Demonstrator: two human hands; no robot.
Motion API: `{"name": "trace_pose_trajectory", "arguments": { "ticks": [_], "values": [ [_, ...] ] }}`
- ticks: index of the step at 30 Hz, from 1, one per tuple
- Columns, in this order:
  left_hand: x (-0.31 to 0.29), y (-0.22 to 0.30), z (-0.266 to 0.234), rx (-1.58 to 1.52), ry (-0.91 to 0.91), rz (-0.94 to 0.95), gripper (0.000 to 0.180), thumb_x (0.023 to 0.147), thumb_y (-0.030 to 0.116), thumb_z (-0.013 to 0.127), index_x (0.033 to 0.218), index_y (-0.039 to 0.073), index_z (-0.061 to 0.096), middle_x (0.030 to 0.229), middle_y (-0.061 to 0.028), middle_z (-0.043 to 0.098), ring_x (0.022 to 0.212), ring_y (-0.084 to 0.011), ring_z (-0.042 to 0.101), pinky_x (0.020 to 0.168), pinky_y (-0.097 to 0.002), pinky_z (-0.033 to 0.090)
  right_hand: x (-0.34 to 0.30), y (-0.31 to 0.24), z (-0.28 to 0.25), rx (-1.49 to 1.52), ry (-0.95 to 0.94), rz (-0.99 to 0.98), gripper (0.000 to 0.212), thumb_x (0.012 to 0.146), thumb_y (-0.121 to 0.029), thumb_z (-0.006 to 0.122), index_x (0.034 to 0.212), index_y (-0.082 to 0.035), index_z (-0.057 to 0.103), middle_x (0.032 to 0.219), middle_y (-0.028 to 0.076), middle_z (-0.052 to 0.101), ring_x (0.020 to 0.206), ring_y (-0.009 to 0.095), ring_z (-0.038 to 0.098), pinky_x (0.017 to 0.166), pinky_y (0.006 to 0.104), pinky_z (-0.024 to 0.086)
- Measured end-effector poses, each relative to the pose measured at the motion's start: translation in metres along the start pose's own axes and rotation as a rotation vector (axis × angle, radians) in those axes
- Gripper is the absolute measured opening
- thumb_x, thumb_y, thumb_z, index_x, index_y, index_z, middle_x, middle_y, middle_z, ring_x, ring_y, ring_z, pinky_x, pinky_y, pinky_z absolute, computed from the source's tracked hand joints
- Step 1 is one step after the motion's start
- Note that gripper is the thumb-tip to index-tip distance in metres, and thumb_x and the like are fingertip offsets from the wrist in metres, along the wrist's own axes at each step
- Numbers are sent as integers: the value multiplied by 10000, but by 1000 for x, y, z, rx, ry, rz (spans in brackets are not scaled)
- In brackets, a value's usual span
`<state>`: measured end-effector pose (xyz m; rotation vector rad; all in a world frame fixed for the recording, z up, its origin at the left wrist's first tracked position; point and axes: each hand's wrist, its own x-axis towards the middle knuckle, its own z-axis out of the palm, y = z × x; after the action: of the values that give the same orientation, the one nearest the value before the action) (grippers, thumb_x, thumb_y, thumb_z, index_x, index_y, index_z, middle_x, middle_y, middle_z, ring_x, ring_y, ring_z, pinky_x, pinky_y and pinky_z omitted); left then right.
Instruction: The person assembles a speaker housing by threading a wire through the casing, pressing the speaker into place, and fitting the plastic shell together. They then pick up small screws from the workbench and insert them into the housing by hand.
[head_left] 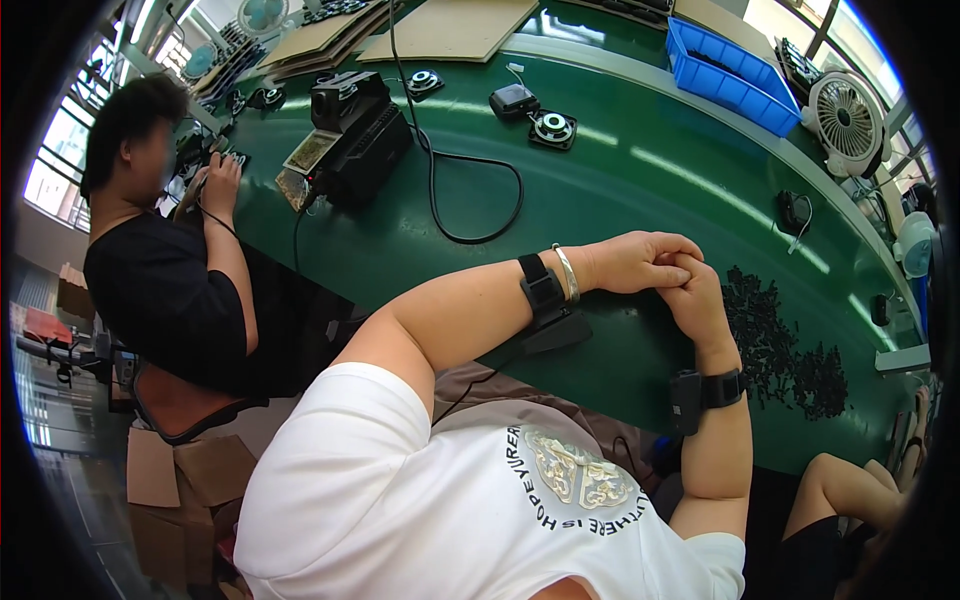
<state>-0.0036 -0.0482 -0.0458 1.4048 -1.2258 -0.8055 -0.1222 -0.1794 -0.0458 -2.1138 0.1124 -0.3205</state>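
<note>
Above the green table, my left hand (637, 261) and my right hand (694, 302) are clasped together. Both are closed, with the fingers folded against each other, and no object shows in them. A bracelet (566, 274) and a black wrist device (542, 288) are on my left wrist. My right wrist carries another black strapped device (707, 392). Just right of my right hand, a spread pile of small black parts (770, 340) lies on the table. Beneath my left wrist is a flat dark object (558, 334) whose kind I cannot tell.
A black machine (355, 140) with a looping cable (520, 190) stands left on the green table (600, 200). Beyond are a speaker (553, 126), a blue bin (730, 75) and a fan (846, 120). A co-worker (170, 270) sits left; another person's knee (835, 485) shows lower right.
</note>
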Motion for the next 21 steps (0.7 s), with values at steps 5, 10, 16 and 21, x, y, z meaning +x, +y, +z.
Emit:
{"name": "trace_pose_trajectory", "arguments": {
  "ticks": [5, 10, 16, 21],
  "values": [
    [1, -2, -1, -21, 1, -20, 421, 923, 235, 658, 1303, 77, 568, 1097, -57, 652, 1010, -152, 602, 930, -306, 479, 1, -5, 0, 28, -23, 19, 131, 822, -13, 650, 946, 25, 667, 874, 86, 702, 806, 160, 647, 740, 275, 514],
    [-2, 10, -7, 73, 79, -42, 483, 877, 227, 716, 1292, 36, 558, 1180, -86, 619, 1018, -172, 608, 933, -311, 490, 0, 2, 0, 91, -6, 8, 88, 859, -48, 659, 917, 17, 670, 820, 51, 680, 757, 132, 621, 699, 264, 504],
    [2, 45, -110, 263, 563, -70, 601, 787, 248, 793, 1281, 3, 552, 1180, -128, 614, 1002, -181, 620, 887, -312, 519, -1, 0, -4, 158, -84, 89, 82, 903, -71, 655, 923, 9, 651, 783, -33, 598, 725, 51, 525, 661, 210, 440],
    [15, 16, -260, 769, 804, -494, 685, 756, 341, 768, 1292, -33, 560, 1223, -212, 623, 1108, -299, 629, 927, -365, 509, 1, -1, -2, 114, -66, 49, 75, 900, -71, 666, 901, 2, 648, 761, -39, 577, 705, 42, 507, 643, 205, 428]
  ]
}}
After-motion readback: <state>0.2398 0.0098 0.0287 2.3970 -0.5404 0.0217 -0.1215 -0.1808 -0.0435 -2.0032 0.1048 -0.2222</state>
